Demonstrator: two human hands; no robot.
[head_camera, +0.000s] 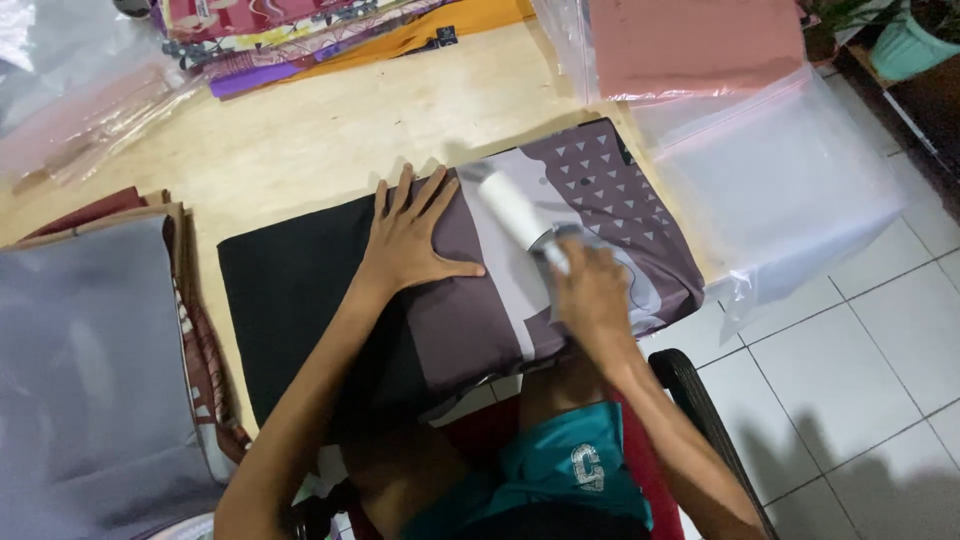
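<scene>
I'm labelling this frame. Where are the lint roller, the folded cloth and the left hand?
lint roller (508, 205), head view, on its white roll.
folded cloth (610, 200), head view, on the triangle-patterned part.
left hand (408, 240), head view, on the back of the hand, flat on the cloth.

Right hand (592, 298): motion-blurred at frame centre; finger positions unclear.
Lint roller (515, 212): smeared by motion; handle hidden inside the grip.
Grey fabric stack (85, 370): cut off by left and bottom edges.
Pink bagged cloth (695, 42): cropped at the top edge.
Potted plant (915, 40): mostly outside upper right corner.
</scene>
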